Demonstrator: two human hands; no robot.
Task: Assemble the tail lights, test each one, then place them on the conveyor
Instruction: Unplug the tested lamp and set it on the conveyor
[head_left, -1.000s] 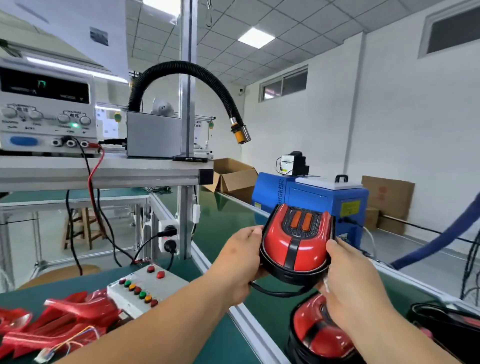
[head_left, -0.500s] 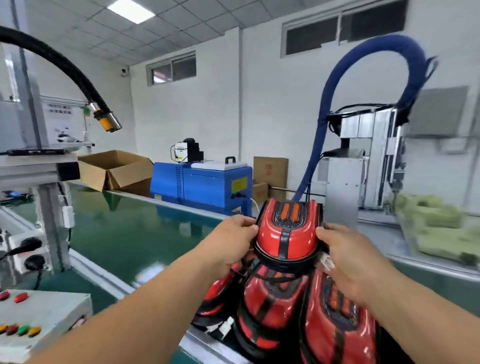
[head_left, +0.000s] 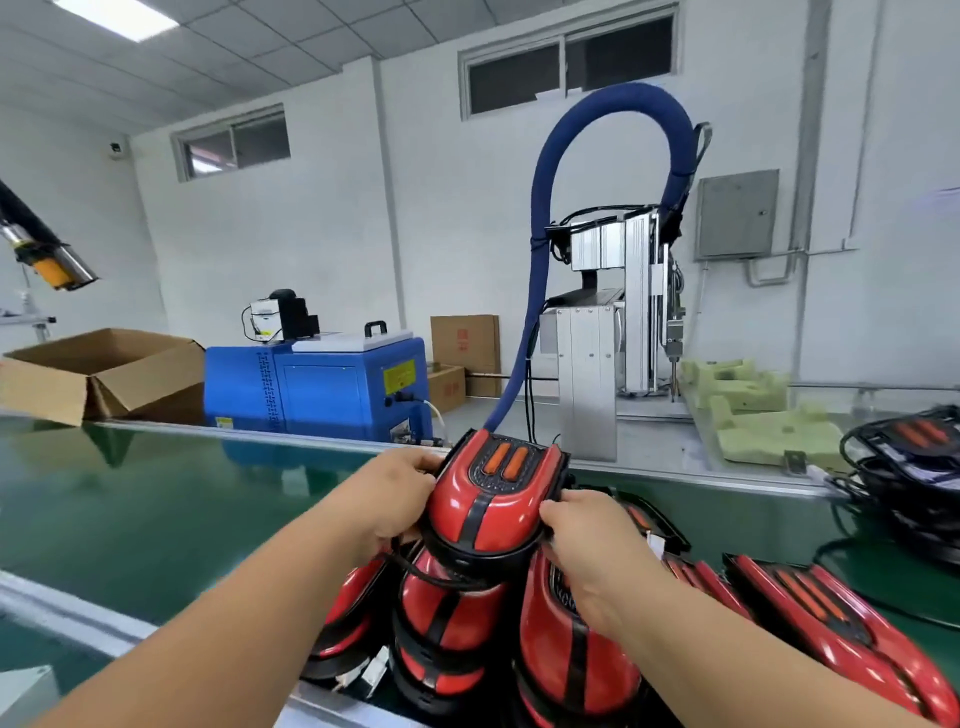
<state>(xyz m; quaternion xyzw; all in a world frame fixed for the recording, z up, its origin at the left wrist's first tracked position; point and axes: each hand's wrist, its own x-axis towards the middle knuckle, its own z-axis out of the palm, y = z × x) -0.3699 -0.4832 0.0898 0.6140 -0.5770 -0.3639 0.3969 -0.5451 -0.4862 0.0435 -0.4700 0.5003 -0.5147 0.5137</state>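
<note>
The left hand (head_left: 387, 501) and right hand (head_left: 589, 553) clasp the tail light (head_left: 491, 506) over the pile (head_left: 449, 618). Set unevenly, it may slide off.

White walls (head_left: 322, 223), high windows (head_left: 566, 62), tiled ceiling (head_left: 234, 36), light panel (head_left: 117, 15), blue machine (head_left: 317, 387), open cardboard box (head_left: 62, 384)

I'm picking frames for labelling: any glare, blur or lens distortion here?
Head view: the wide-angle lens bows the walls; glossy highlights streak the held tail light; the green conveyor mirrors the blue machine; the tail lights at the far right edge look smeared.
</note>
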